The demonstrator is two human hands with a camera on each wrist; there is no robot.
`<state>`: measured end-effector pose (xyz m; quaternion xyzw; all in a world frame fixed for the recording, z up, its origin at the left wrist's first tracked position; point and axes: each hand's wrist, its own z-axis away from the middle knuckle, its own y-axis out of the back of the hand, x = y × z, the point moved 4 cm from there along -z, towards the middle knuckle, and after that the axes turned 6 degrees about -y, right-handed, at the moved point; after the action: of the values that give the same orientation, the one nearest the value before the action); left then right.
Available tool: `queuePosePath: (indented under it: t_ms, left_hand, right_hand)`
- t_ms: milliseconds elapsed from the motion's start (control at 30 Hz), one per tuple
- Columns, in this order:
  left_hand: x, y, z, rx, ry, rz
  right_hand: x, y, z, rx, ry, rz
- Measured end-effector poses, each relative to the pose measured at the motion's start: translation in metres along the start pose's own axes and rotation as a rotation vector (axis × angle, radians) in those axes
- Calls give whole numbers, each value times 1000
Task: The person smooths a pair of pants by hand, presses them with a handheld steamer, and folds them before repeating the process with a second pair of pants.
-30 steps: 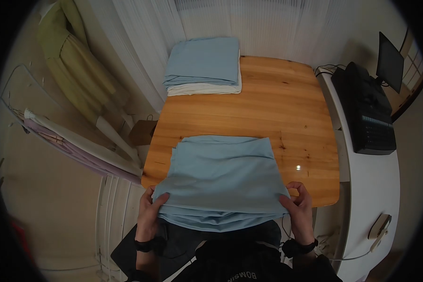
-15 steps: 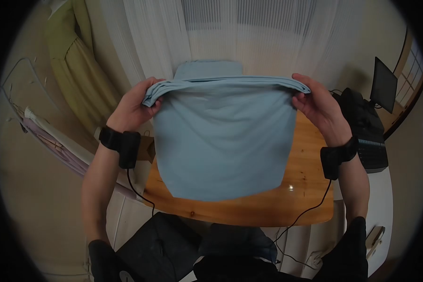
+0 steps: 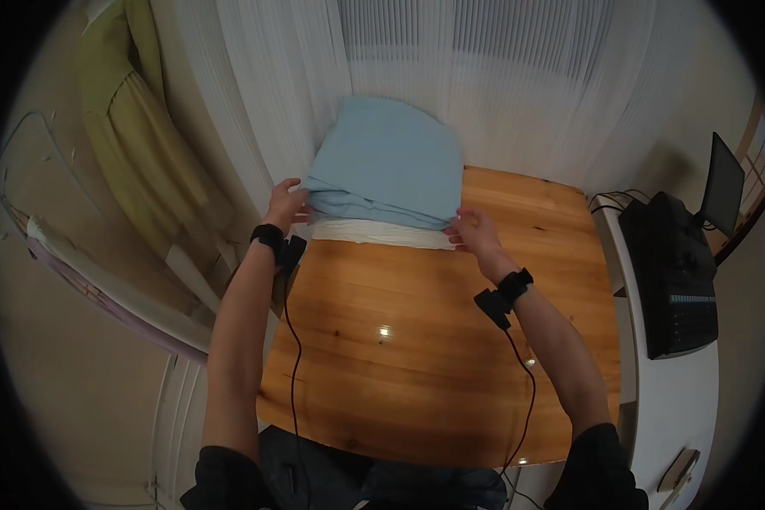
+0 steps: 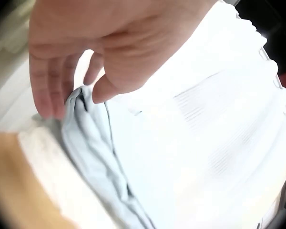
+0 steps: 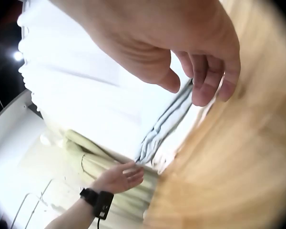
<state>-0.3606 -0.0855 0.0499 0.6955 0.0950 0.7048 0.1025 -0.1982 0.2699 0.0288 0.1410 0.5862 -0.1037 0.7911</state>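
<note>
A folded light-blue cloth (image 3: 391, 157) lies on a pile at the far end of the table, its layered front edge towards me. Beneath it shows the edge of a white folded cloth (image 3: 378, 233). My left hand (image 3: 287, 206) is at the pile's left front corner, fingers loosely bent; in the left wrist view, the blue corner (image 4: 83, 102) sits between thumb and fingers without a pinch. At the right front corner is my right hand (image 3: 476, 234), its thumb apart from the relaxed fingertips (image 5: 205, 93), which are right at the layered edges.
The wooden table (image 3: 433, 340) reaches back to a white curtain (image 3: 518, 93). A white side desk (image 3: 676, 408) with a black keyboard (image 3: 693, 319) and a monitor (image 3: 722, 183) stands right. A green dress (image 3: 136, 127) hangs left, near a drying rack (image 3: 157, 416). Cables trail from both wrists.
Both hands carried the folded blue cloth from the table's near edge, up and forward, onto the far pile. It now lies there, and the fingers have loosened from it.
</note>
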Motion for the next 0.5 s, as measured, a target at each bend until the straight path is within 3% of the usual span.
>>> queuePosePath:
  t_ms: [67, 200, 267, 367, 400, 433, 467, 500]
  left_hand:
    - [-52, 6, 20, 24, 88, -134]
    - [-80, 57, 133, -142, 0, 140]
    - [-85, 101, 209, -38, 3, 144]
    - [-143, 167, 335, 322, 94, 145]
    - [-175, 179, 385, 481, 123, 142]
    - [-226, 195, 433, 639, 320, 104]
    - [-291, 210, 486, 730, 400, 26]
    - [-369, 229, 537, 649, 373, -303]
  right_hand:
    - [57, -3, 21, -152, -5, 89]
    - [126, 25, 116, -602, 10, 66]
    - [125, 49, 189, -596, -65, 248]
    - [157, 80, 281, -643, -126, 289]
    - [165, 87, 310, -671, -145, 225]
    - [168, 93, 335, -669, -149, 228]
    - [177, 94, 363, -792, -395, 287]
    - [180, 93, 390, -910, -645, 340]
